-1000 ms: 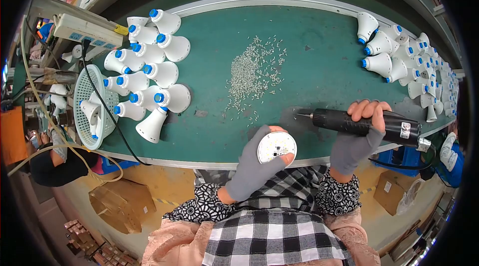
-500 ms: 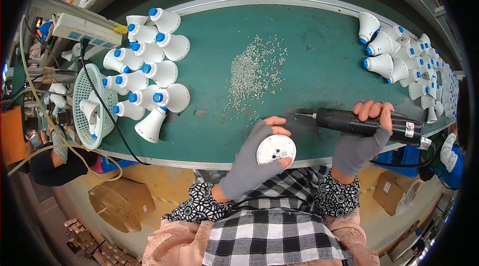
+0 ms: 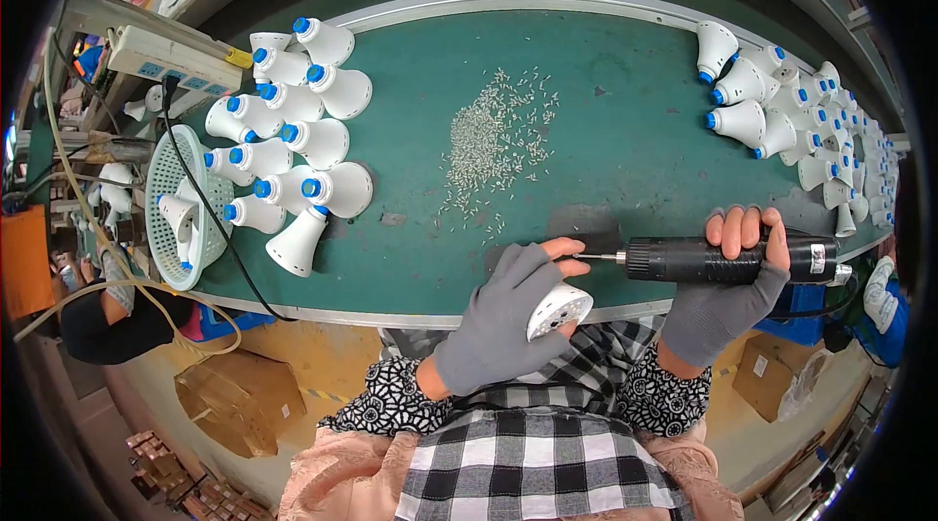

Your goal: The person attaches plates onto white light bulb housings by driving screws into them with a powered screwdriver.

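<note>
Head view: left hand (image 3: 503, 311) grips a lamp housing (image 3: 559, 310), right hand (image 3: 735, 277) holds the screwdriver (image 3: 723, 259) level.

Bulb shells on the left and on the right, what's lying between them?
A scattered pile of small screws lies on the green belt between the left bulb shells and the right bulb shells, seen in the head view.

Green table (image 3: 625, 111): strewn mid-way with small pale screws (image 3: 498, 145), crowded at left with white bulb housings (image 3: 293, 145), at far right with a second cluster (image 3: 782, 121).
</note>
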Demonstrator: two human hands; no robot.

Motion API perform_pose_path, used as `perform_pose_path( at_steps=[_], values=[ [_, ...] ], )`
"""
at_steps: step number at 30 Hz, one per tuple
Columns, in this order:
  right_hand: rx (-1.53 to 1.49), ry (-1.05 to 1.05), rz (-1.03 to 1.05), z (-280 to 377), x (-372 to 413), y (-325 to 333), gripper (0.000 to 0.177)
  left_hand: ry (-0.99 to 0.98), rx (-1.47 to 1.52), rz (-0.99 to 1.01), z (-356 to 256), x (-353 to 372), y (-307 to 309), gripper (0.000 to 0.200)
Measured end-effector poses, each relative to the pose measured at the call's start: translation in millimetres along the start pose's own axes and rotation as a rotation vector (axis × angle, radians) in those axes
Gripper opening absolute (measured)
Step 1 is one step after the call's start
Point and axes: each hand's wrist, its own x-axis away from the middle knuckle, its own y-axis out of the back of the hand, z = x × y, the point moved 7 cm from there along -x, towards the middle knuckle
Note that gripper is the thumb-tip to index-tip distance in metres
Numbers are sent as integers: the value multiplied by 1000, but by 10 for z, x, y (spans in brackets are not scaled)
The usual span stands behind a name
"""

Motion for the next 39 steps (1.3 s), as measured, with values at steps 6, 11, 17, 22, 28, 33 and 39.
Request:
perform_pose_path(
  at_steps=[6, 11, 17, 22, 28, 33, 39],
  values=[
    [5, -9, 1, -16, 17, -5, 17, -7, -17, -21, -2, 5, 17, 51],
    [12, -10, -4, -13, 17, -12, 17, 4, -14, -23, 9, 9, 14, 51],
    [10, -12, 22, -8, 14, -29, 17, -55, -87, -48, -13, 10, 11, 51],
    [-12, -12, 109, -18, 9, -115, 18, -55, -116, -28, -28, 14, -19, 51],
    [-50, 15, 103, 7, 39, -114, 19, 115, 229, -78, 107, 36, -1, 43],
    [-72, 107, 97, 242, 129, -122, 20, 446, 636, -205, 371, 166, -125, 41],
    [-30, 154, 144, 391, 367, -182, 25, 466, 628, -261, 329, 170, -158, 35]
  ],
)
